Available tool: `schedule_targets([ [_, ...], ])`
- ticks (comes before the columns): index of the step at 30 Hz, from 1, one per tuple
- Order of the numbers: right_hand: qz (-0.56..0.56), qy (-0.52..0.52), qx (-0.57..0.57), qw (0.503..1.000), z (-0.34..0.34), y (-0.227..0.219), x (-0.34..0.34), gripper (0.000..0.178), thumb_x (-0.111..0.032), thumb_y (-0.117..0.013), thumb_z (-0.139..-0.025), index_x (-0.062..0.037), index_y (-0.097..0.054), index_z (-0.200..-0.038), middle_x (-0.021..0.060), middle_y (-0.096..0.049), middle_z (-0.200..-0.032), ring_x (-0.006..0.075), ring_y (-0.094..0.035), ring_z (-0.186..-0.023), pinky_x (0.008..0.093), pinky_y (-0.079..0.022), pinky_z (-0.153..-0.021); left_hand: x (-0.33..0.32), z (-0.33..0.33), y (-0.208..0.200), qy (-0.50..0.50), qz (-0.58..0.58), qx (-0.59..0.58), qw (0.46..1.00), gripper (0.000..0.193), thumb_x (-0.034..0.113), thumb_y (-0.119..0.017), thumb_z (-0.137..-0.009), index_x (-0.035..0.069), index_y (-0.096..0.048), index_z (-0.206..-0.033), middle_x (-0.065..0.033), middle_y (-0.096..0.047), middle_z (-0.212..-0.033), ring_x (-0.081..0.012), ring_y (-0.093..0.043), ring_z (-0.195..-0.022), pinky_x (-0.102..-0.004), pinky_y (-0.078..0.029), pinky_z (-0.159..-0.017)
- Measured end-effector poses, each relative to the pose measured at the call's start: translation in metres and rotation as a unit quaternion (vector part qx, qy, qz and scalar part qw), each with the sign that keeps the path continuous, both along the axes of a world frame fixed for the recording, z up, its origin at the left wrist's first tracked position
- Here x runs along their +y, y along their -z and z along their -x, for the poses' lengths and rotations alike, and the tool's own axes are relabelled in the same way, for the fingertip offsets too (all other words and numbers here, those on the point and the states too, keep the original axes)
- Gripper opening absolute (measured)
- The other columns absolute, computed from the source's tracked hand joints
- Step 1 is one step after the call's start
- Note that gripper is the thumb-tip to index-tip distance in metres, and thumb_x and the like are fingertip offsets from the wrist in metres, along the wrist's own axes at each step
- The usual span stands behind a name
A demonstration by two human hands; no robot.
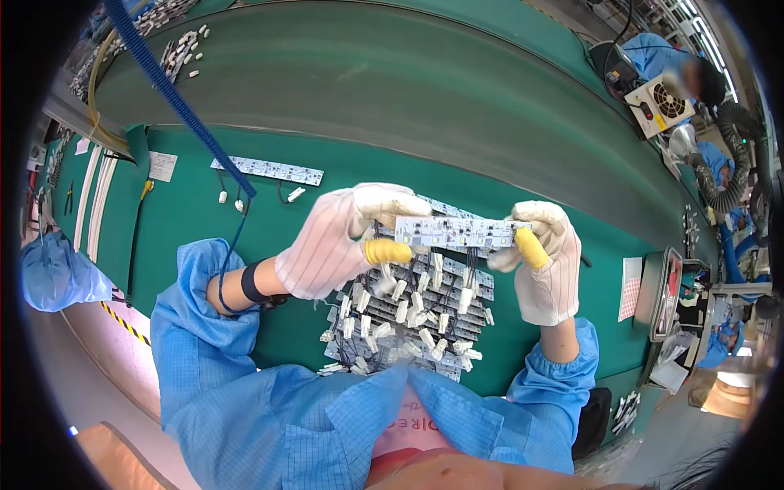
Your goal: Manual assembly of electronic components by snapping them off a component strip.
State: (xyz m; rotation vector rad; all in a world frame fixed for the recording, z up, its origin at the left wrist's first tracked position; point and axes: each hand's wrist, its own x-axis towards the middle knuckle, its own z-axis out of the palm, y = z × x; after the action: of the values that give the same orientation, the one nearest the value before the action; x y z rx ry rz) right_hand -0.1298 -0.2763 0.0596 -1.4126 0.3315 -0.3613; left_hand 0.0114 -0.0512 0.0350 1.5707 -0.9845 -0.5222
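Between my two gloved hands I hold a white LED circuit board strip (457, 233) level above the bench. My left hand (347, 237), in a striped white glove with a yellow thumb cover, pinches its left end. The right end is gripped by my right hand (543, 257), gloved the same way. Wires with white connectors dangle below the strip. Beneath it lies a heap of similar circuit boards (457, 327) with many white connectors (403, 310). A black band with a coiled blue cord (188, 114) circles my left wrist.
Another LED board strip (273, 171) lies at the back left of the green bench (269, 351). Behind runs a dark green conveyor belt (367, 82). A metal tray (667, 294) stands at the right edge. Co-workers in blue sit at far right, near a fan unit (660, 106).
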Motion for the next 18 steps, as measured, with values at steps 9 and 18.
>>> schedule_targets([
  [9, 0.065, -0.074, 0.049, 0.994, 0.007, -0.003, -0.010, 0.050, -0.030, -0.068, -0.089, 0.0029, -0.050, -0.122, 0.0056, -0.060, -0.070, 0.0097, -0.053, -0.048, 0.0226, -0.043, -0.049, -0.001, -0.016, 0.013, -0.044, 0.036, -0.199, 0.978, 0.055, 0.047, -0.067, -0.081, 0.006, -0.064, -0.117, -0.0053, -0.071, -0.078, -0.0248, -0.061, -0.110, -0.0379, -0.045, -0.092],
  [18, 0.060, -0.073, 0.037, 0.995, 0.007, -0.003, -0.012, 0.058, -0.039, -0.069, -0.087, 0.0051, -0.052, -0.120, 0.0077, -0.062, -0.069, 0.0098, -0.055, -0.049, 0.0203, -0.045, -0.049, 0.000, -0.023, 0.015, -0.024, 0.041, -0.199, 0.979, 0.065, 0.061, -0.059, -0.082, 0.005, -0.065, -0.114, -0.0043, -0.072, -0.086, -0.0249, -0.064, -0.102, -0.0464, -0.044, -0.101],
])
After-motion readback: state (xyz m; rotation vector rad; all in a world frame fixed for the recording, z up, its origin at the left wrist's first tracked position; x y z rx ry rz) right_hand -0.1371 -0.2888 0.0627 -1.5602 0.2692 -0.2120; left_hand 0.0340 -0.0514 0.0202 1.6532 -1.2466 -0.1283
